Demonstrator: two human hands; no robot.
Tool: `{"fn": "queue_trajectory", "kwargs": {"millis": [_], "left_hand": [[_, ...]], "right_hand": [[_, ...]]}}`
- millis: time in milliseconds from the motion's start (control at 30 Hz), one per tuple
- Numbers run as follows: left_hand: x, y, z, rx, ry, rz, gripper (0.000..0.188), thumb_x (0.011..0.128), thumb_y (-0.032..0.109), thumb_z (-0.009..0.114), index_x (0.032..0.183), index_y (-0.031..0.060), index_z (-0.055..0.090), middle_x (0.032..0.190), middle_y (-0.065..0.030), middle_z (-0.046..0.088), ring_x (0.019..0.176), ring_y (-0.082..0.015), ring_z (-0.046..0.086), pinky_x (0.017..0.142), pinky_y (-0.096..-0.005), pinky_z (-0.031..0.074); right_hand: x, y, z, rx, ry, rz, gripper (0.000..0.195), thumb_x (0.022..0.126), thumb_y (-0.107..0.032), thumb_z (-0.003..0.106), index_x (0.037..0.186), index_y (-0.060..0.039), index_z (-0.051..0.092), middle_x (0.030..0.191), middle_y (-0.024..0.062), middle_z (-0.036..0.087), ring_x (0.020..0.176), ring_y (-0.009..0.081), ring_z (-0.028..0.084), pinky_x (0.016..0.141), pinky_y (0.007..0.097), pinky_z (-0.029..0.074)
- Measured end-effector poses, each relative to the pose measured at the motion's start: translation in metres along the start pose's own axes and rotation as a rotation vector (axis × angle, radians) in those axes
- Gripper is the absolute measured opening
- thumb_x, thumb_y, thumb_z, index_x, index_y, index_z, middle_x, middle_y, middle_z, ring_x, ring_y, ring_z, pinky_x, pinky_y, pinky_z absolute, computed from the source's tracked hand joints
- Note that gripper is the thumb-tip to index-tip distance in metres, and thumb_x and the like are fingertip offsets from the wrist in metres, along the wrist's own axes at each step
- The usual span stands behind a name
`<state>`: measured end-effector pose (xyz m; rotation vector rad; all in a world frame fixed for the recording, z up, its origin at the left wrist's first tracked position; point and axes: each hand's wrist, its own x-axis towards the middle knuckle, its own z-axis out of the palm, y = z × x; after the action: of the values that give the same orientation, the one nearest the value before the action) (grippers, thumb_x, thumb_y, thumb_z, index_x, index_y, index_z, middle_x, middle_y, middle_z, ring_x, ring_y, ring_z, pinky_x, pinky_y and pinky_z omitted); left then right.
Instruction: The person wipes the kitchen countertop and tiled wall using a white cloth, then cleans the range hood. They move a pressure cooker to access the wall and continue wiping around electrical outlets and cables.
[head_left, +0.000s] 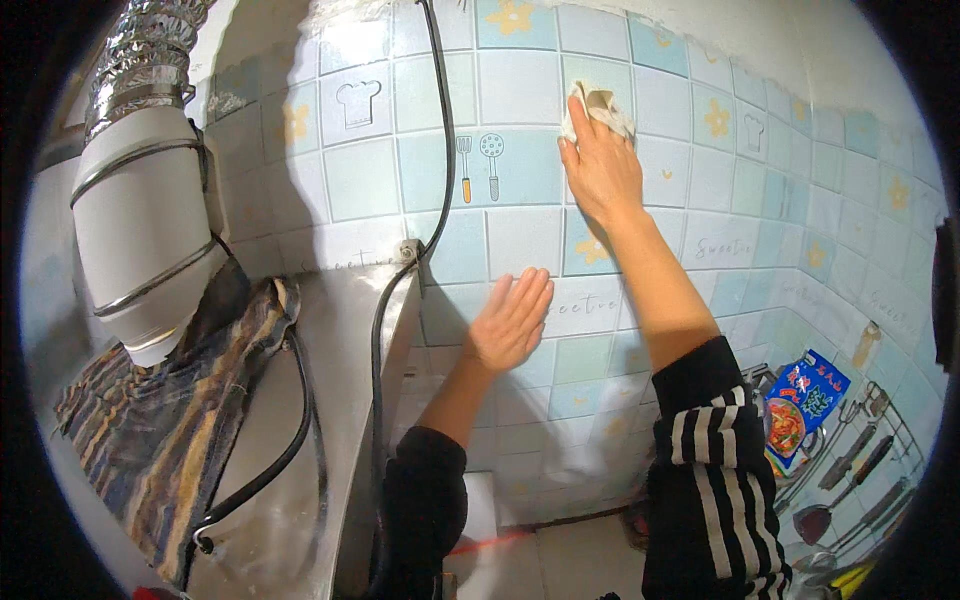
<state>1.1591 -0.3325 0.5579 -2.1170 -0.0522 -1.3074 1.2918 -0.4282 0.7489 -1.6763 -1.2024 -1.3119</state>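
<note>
My right hand (604, 169) presses a crumpled, pale cloth or paper wipe (600, 105) against the upper part of a tiled wall (517, 86). That arm reaches up in a black sleeve with white stripes (720, 487). Lower and to the left, my left hand (510, 319) holds nothing. Its palm is turned to the wall with the fingers stretched out, but whether it touches the tiles I cannot tell. The tiles are pale blue, white and green, with yellow flowers and drawn kitchen tools.
A black cable (444, 120) hangs down the wall and past a metal hood (315, 420). On the hood lies a striped cloth (172, 427), below a white duct pipe (142, 217). At right are a blue food packet (814, 390) and hanging utensils (847, 480).
</note>
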Motion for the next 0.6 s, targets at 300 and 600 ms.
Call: {"fn": "queue_trajectory", "kwargs": {"millis": [300,600], "left_hand": [[0.0,-0.005,-0.004,0.034,0.017,0.021,0.059,0.082,0.022,0.057,0.136,0.0019,0.046,0.145,-0.0133,0.043,0.136,-0.025,0.038,0.113,-0.0451,0.025],[-0.001,-0.004,0.0,0.018,0.023,0.035,0.06,0.083,0.023,0.057,0.137,0.0007,0.045,0.143,-0.0143,0.044,0.136,-0.0265,0.038,0.114,-0.0459,0.025]], "right_hand": [[-0.016,0.02,0.005,-0.082,0.12,-0.197,0.057,0.095,-0.03,0.05,0.146,-0.0095,0.033,0.129,0.0172,0.053,0.124,0.0321,0.047,0.104,0.046,0.036],[-0.015,-0.036,0.017,0.048,0.107,-0.213,0.06,0.094,-0.033,0.051,0.143,-0.0015,0.034,0.144,0.0187,0.039,0.129,0.0335,0.041,0.108,0.0439,0.034]]}}
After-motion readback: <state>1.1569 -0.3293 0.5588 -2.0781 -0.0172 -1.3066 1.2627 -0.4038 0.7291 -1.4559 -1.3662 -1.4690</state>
